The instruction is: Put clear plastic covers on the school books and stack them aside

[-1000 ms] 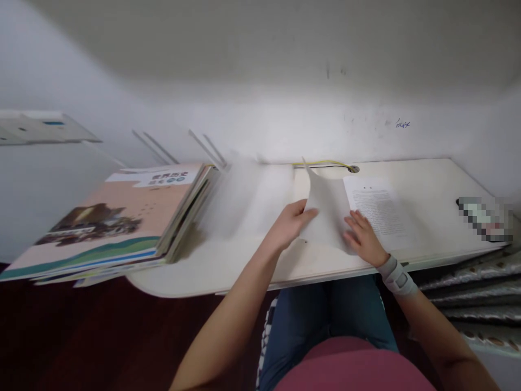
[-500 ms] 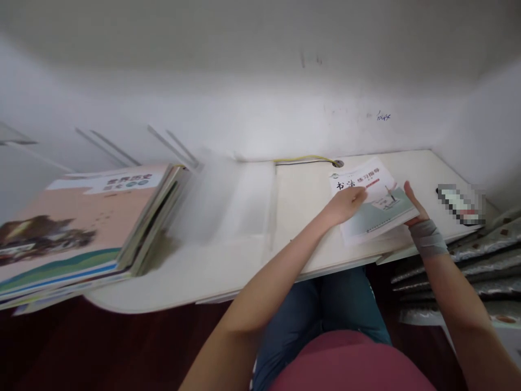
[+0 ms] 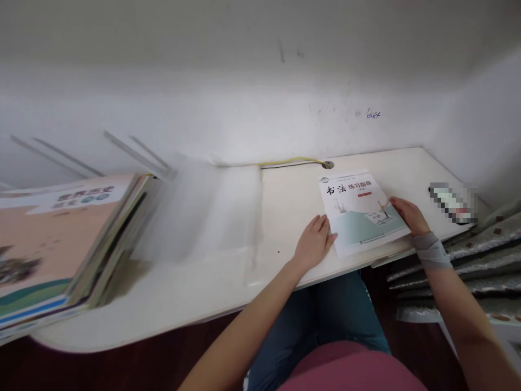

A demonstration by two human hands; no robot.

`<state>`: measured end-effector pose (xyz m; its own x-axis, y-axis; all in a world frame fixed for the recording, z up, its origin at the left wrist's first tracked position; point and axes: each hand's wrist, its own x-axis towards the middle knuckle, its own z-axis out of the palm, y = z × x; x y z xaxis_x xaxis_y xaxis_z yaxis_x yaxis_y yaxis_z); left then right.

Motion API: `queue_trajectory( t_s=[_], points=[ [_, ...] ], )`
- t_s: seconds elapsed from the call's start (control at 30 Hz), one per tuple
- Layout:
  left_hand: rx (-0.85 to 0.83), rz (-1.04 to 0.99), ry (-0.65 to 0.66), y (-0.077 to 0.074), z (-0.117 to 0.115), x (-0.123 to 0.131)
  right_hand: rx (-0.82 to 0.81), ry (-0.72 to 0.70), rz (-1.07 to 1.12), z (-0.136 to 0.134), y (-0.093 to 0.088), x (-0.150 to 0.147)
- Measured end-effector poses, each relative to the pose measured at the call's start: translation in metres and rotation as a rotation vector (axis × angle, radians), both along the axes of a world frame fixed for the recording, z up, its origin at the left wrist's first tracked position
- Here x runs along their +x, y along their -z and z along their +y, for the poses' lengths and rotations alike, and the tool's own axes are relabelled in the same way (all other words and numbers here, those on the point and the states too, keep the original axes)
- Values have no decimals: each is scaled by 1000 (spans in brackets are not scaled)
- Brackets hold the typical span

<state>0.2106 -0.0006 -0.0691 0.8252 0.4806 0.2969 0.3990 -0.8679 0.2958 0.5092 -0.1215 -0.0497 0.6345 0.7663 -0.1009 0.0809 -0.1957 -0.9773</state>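
Observation:
A calligraphy workbook [image 3: 354, 212] with a white and pale green cover lies face up near the front edge of the white desk [image 3: 220, 277]. My left hand [image 3: 313, 244] rests on the desktop, its fingers stretched along the book's left edge and the thumb apart. On the opposite side, my right hand [image 3: 409, 215], with a grey wrap [image 3: 432, 250] round the wrist, has its bent fingers at the book's right edge. Part of that grip is hidden from above.
A stack of textbooks [image 3: 61, 233], a history book on top, stands at the left beside a blurred clear plastic holder [image 3: 195, 212]. A phone-like object [image 3: 451, 203], partly pixelated, lies at the right. A yellow cable [image 3: 285, 161] runs along the wall into a desk hole.
My left hand has moved off the cover to the book's left edge. The workbook now lies flatter and squarer, and my right hand's thumb is no longer raised. The view has shifted right.

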Motion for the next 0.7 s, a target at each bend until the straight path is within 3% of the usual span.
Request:
queue_trajectory(
  t_s=[0.1,0.3,0.5,0.7],
  points=[
    [62,8,-1,3,0,0,7,77,-283,-3,6,6],
    [97,-1,-7,6,1,-1,-247,-154,-764,10,12,5],
    [90,-11,-8,4,1,-1,-298,-199,-867,14,16,2],
    [85,-13,-10,5,1,0,-289,-142,-843,16,16,6]
  ],
)
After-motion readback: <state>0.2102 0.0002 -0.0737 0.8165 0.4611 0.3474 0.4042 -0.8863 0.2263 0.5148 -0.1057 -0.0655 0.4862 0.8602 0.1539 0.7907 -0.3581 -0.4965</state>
